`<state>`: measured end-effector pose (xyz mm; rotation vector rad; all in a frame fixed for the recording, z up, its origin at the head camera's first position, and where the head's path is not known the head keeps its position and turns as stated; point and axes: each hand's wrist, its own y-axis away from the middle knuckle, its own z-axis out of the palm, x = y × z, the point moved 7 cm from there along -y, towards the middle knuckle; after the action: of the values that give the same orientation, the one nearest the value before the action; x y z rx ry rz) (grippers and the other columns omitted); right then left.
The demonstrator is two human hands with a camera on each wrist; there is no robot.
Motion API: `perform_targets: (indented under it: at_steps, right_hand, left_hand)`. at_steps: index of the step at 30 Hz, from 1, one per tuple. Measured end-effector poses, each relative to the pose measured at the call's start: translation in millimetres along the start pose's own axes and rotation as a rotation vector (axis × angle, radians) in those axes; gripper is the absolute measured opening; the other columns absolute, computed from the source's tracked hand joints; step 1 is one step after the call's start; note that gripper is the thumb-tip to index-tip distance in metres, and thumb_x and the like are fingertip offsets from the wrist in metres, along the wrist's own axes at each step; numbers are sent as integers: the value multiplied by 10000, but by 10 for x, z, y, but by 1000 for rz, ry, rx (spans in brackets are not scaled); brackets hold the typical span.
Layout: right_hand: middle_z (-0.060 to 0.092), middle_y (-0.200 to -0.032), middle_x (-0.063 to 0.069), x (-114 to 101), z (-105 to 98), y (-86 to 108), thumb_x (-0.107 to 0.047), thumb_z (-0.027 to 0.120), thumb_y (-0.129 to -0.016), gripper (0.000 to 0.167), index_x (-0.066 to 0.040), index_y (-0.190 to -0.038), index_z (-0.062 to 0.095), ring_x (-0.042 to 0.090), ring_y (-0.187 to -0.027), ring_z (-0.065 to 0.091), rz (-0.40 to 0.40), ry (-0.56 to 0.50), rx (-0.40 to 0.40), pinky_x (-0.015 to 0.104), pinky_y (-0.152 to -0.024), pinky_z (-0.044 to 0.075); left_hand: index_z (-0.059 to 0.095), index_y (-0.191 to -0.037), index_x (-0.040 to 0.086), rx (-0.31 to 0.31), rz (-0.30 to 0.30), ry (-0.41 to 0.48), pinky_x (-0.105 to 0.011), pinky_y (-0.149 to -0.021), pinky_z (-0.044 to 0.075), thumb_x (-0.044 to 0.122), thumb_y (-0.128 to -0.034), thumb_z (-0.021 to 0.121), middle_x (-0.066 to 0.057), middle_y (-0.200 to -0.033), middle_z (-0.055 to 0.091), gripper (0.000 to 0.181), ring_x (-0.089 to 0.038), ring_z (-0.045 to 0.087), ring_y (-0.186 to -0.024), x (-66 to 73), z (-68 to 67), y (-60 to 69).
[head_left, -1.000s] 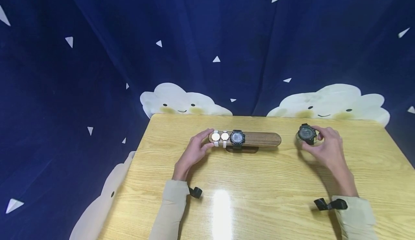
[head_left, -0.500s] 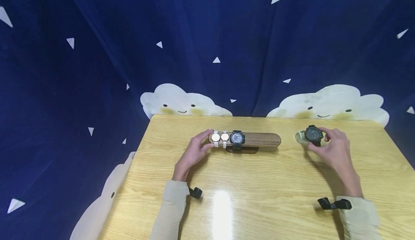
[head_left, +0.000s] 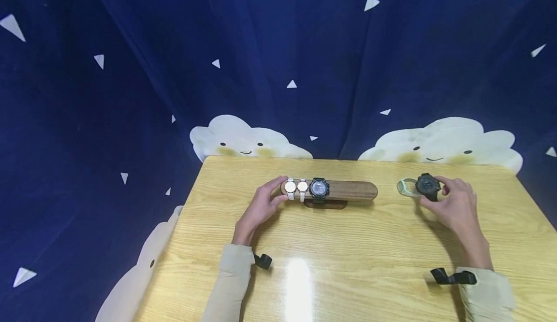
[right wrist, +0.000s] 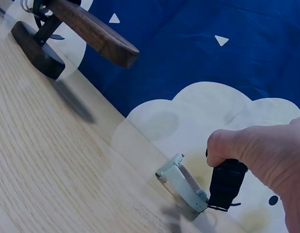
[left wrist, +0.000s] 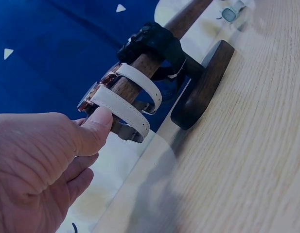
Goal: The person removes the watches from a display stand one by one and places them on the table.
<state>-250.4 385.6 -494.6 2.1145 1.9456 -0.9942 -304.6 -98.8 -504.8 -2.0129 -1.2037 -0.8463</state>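
Note:
My left hand [head_left: 262, 201] grips the left end of a wooden watch stand [head_left: 352, 190], thumb against the outermost white-strapped watch [left wrist: 121, 109]. Beside that watch hangs a second white-strapped watch [head_left: 302, 186], then a black watch [head_left: 319, 188], all looped around the bar. On the right, my right hand [head_left: 457, 203] pinches another black watch [head_left: 428, 185] between thumb and fingers, its strap [right wrist: 227, 184] hanging down. Just left of it a pale green watch [head_left: 405, 187] lies on the table; in the right wrist view it is close to the black strap.
The light wooden table [head_left: 348, 254] reaches back to a dark blue curtain [head_left: 278, 46] with white triangles and clouds. The stand's dark base [left wrist: 203, 87] rests on the table under the bar. Each wrist wears a black strap with a camera.
My right hand has moved right with the black watch, uncovering the pale green watch on the table. The left hand keeps its place on the stand.

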Motion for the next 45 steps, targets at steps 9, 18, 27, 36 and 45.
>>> perform_targets:
  at_steps: [9, 18, 27, 36, 45]
  right_hand:
    - [504, -925, 203, 48, -7, 3, -182, 852, -783, 678, 77, -1351, 589, 395, -913, 422, 34, 44, -25, 565, -823, 287]
    - [525, -921, 227, 103, -10, 13, -176, 838, -791, 670, 91, -1348, 580, 406, -904, 430, 42, 64, -32, 598, -857, 304]
    - [545, -959, 268, 188, -12, 14, -221, 844, -786, 737, 95, -1381, 546, 466, -931, 448, 71, 126, -75, 611, -840, 311]
    - [526, -1157, 383, 279, -2, 8, -225, 858, -773, 797, 111, -1406, 509, 546, -1041, 432, 130, 199, -125, 648, -892, 323]
    - [545, -1146, 395, 332, -16, 16, -247, 886, -730, 804, 130, -1346, 532, 529, -977, 436, 138, 248, -133, 610, -802, 319]
  left_hand:
    - [541, -1512, 78, -1, -9, 11, -453, -1249, 315, 99, -967, 716, -162, -1562, 511, 573, -347, 436, -1480, -25, 0, 3]
    - [540, -1510, 64, -5, -11, 1, -452, -1247, 318, 99, -969, 716, -156, -1561, 512, 570, -349, 439, -1477, -18, -2, -12]
    - [537, -1512, 64, -5, -3, 11, -476, -1244, 321, 89, -965, 716, -187, -1558, 508, 576, -367, 435, -1477, -14, -2, -10]
    - [536, -1513, 62, -3, -2, 4, -468, -1245, 320, 95, -968, 714, -174, -1561, 509, 575, -360, 435, -1478, -6, -6, -10]
    - [542, -1503, 47, -1, 4, 4, -466, -1244, 323, 93, -961, 719, -170, -1553, 518, 572, -360, 444, -1472, -12, 2, -6]
